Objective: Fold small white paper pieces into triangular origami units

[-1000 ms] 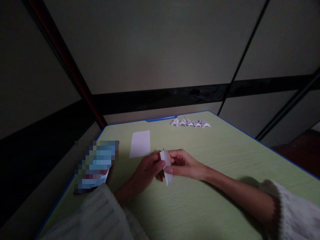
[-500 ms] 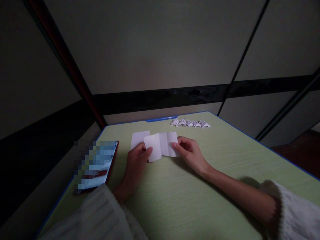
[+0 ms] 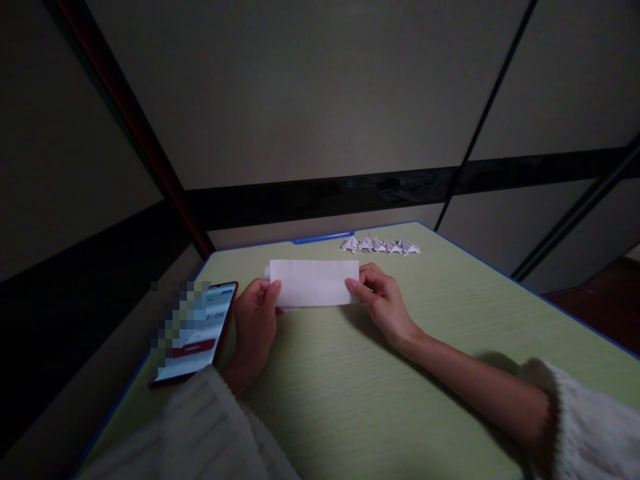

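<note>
A white strip of paper [image 3: 314, 283] with faint upright creases stretches between my two hands, just above the table. My left hand [image 3: 257, 320] pinches its left end, thumb in front and fingers behind. At the right end, my right hand [image 3: 383, 303] grips the strip the same way. Behind the strip's left end, a bit of another white sheet [image 3: 267, 272] peeks out; the rest is hidden.
A phone [image 3: 203, 337] with a lit screen lies left of my left hand. Several folded white paper figures [image 3: 380, 246] stand in a row near the far edge of the pale green table [image 3: 340, 400]. A blue strip [image 3: 323, 238] lies along that edge, before a wall panel [image 3: 320, 100].
My left hand has moved left, and the paper, bent at a fold before, is now spread flat into a long strip. My right hand has barely shifted.
</note>
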A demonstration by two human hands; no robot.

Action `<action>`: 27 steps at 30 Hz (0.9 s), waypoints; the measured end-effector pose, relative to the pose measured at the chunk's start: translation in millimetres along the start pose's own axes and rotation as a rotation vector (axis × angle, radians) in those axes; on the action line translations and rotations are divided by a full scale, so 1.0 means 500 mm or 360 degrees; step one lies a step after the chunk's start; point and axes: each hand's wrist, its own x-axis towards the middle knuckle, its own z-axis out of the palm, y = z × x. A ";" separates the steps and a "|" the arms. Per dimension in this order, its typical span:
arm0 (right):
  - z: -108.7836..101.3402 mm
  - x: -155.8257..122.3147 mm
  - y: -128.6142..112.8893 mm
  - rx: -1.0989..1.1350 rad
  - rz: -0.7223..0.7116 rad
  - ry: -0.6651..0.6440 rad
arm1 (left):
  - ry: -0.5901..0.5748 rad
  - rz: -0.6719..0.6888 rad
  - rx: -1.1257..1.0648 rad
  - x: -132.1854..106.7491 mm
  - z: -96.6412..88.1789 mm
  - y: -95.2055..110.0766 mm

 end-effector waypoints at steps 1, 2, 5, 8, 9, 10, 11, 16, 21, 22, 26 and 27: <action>0.001 -0.001 0.000 0.0007 -0.0017 0.0011 | 0.0010 0.0001 0.0003 0.001 0.000 0.001; 0.002 -0.002 0.000 0.0013 -0.0031 0.0022 | 0.0015 0.0002 0.0009 0.001 -0.001 0.001; 0.005 -0.005 0.000 0.0034 -0.0045 0.0039 | 0.0032 0.0009 0.0030 0.003 -0.002 0.003; 0.001 -0.003 -0.003 0.0060 -0.0004 -0.0004 | -0.0014 0.0011 0.0059 0.003 -0.005 0.006; -0.002 -0.001 -0.005 0.0070 0.0011 -0.0007 | -0.0041 0.0003 0.0063 0.003 -0.007 0.009; -0.005 0.001 -0.007 0.0081 0.0022 0.0008 | -0.0064 -0.0008 0.0060 0.003 -0.008 0.012; -0.009 0.003 -0.009 0.0100 0.0033 0.0038 | -0.0080 -0.0019 0.0046 0.002 -0.010 0.015; -0.026 0.015 -0.009 0.0303 0.0181 0.0163 | -0.0266 -0.0052 -0.0078 -0.004 -0.008 0.028; -0.024 0.015 -0.012 0.0437 0.0342 -0.0190 | -0.0708 -0.0131 -0.0264 -0.017 0.006 0.019; -0.021 0.012 -0.016 0.0435 0.0386 -0.0326 | -0.0787 -0.0152 -0.0291 -0.019 0.008 0.016; -0.010 0.000 -0.032 0.0360 0.0590 -0.0760 | -0.0931 -0.0161 -0.0333 -0.023 0.009 0.011; -0.009 -0.002 -0.034 0.0328 0.0617 -0.0822 | -0.0913 -0.0150 -0.0332 -0.023 0.009 0.011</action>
